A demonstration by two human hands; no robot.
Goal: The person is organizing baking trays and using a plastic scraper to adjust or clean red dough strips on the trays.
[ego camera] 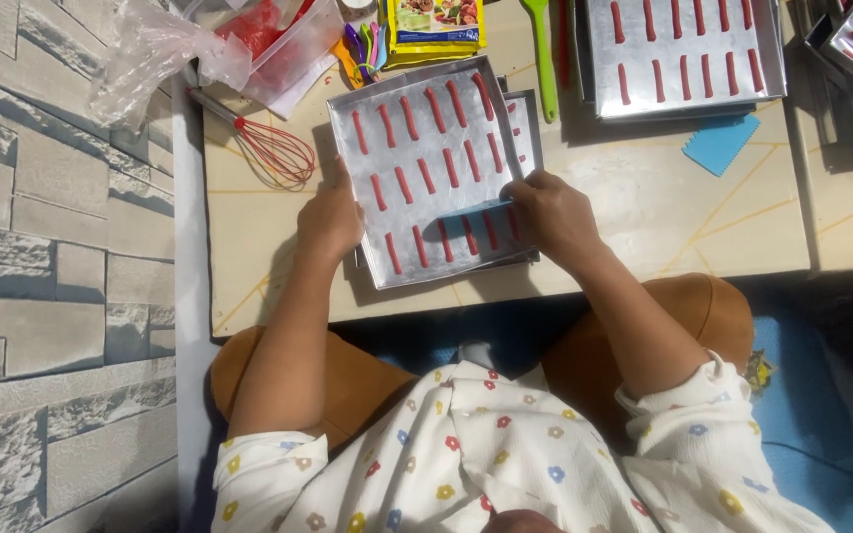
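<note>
Nearest the camera, a white top dotted with small coloured flowers, and brown-clad knees tucked against the near edge of the low bench [663, 227], above a blue floor mat [821, 395]. At the near edge of the bench, a square metal tray [402, 257] tilted slightly and lying on top of a second tray [527, 118], lined with rows of short red dough sticks [426, 176]. Left hand [331, 219] pressed against the tray's left rim, fingers curled on the edge, grip closed lightly on the rim. Right hand [553, 212] at the tray's right side, grip pinched on a thin blue scraper [466, 219] laid flat across the lower rows.

Bench surface pale beige with thin yellow lines crossing it. Toward the far left corner, a red whisk [273, 150] and a clear plastic bag [165, 54] with red contents. Along the far edge, a yellow packet [436, 25] and a green spatula [542, 59]. Farther right, another filled tray [683, 54], with a blue toothed scraper [721, 144] just beside it, and more trays at the far right corner.

Along the left, a grey stone-pattern wall [51, 266].
</note>
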